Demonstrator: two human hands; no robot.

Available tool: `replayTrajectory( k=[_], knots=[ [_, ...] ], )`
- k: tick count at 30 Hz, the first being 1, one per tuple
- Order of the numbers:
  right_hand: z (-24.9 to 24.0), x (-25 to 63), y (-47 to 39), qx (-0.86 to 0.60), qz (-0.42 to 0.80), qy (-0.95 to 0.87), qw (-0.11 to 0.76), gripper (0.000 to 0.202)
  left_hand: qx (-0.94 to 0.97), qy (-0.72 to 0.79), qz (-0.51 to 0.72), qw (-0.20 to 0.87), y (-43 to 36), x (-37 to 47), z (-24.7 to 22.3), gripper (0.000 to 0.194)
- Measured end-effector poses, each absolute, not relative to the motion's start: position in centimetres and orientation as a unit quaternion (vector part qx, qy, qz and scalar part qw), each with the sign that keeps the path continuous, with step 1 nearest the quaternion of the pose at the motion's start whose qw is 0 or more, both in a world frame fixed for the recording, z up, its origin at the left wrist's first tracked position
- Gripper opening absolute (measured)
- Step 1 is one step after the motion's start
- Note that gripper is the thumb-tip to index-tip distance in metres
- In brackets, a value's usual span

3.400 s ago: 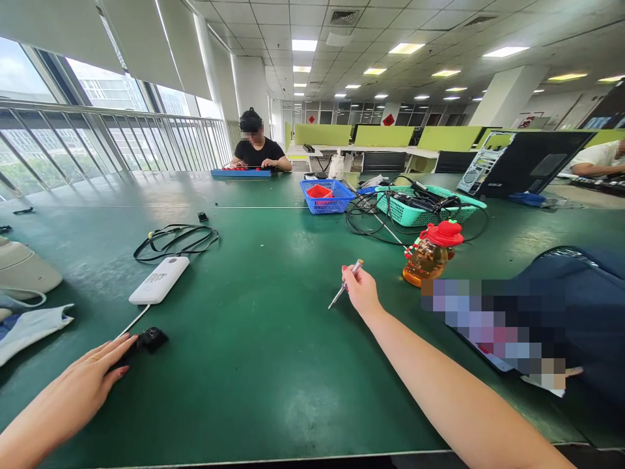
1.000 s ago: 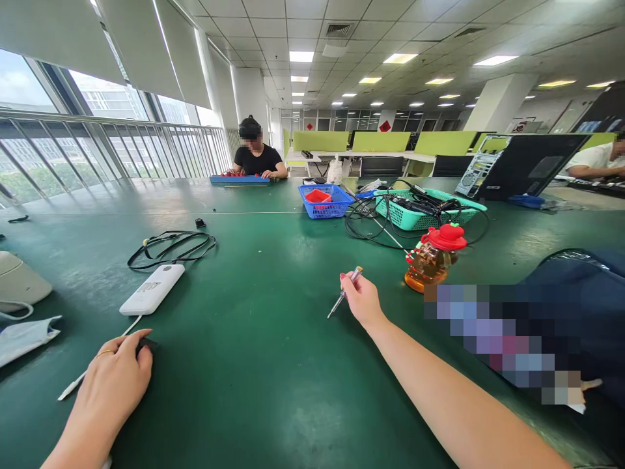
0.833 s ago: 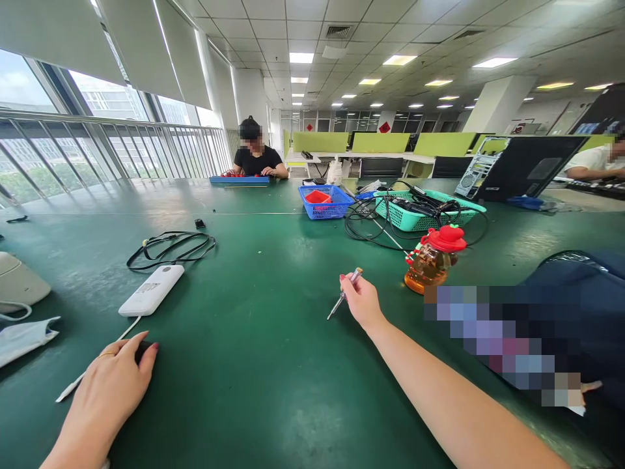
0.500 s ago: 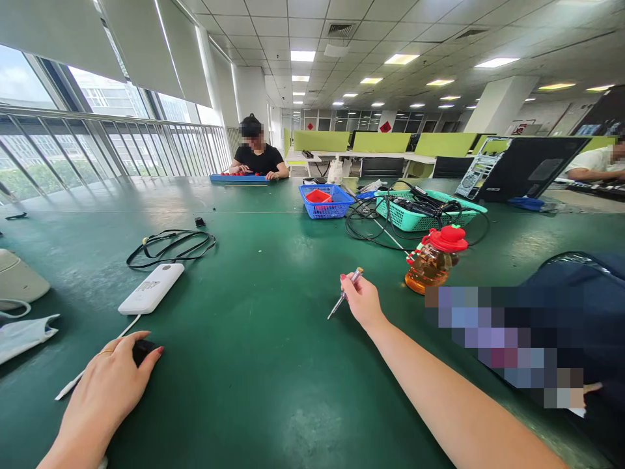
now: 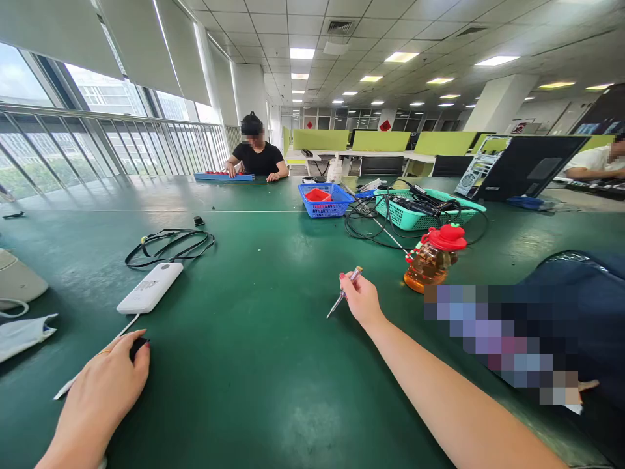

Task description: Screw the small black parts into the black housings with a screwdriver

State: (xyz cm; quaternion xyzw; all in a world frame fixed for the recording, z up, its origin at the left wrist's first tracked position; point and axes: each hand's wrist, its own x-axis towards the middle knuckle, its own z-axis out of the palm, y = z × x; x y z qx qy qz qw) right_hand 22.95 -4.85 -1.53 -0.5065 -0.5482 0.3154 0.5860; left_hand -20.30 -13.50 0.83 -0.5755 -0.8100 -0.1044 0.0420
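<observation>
My right hand (image 5: 361, 299) pinches a slim screwdriver (image 5: 336, 304) with a see-through handle and a brass-coloured end cap. Its metal shaft slants down to the left, the tip at or just over the green tabletop; which of the two I cannot tell. At the lower left, my left hand (image 5: 105, 378) curls over a small black object (image 5: 138, 347), mostly hidden under the fingers and thumb. A white cable (image 5: 127, 327) runs beneath that hand from a white power bank (image 5: 150, 288) just beyond it.
A black cable coil (image 5: 170, 246) lies past the power bank. On the right stand a drink bottle (image 5: 432, 260) with a red lid and a green basket (image 5: 415, 220) of cables. A blue basket (image 5: 325, 207) sits centrally. Across the table, a person (image 5: 258, 156) handles a blue tray (image 5: 222, 176).
My left thumb has drawn in over the black object, covering more of it. My right hand and screwdriver stay nearly still. Across the table, the blue tray has shifted left.
</observation>
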Motion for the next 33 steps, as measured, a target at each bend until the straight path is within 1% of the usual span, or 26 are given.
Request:
replayTrajectory(
  k=[3,10,18,24,33],
  knots=[
    [-1.42,22.96,-4.87,-0.513,0.311,-0.550,0.581,0.047,-0.571,-0.817,-0.064,0.043,-13.50,-20.15,0.84,0.053],
    [-1.29,23.00,-4.92,-0.514,0.302,-0.553,0.582,0.046,-0.591,-0.798,-0.072,0.093,-13.31,-20.17,0.55,0.061],
    [-1.20,22.92,-4.86,-0.519,0.307,-0.551,0.577,0.046,-0.607,-0.783,-0.054,0.123,-12.97,-20.66,0.13,0.061],
    [-1.10,22.91,-4.94,-0.520,0.304,-0.553,0.576,0.046,-0.597,-0.796,-0.057,0.081,-12.98,-20.52,0.23,0.063],
    [-0.72,22.86,-5.15,-0.526,0.293,-0.556,0.573,0.046,-0.600,-0.794,-0.066,0.067,-13.19,-20.68,0.19,0.055]
  ],
)
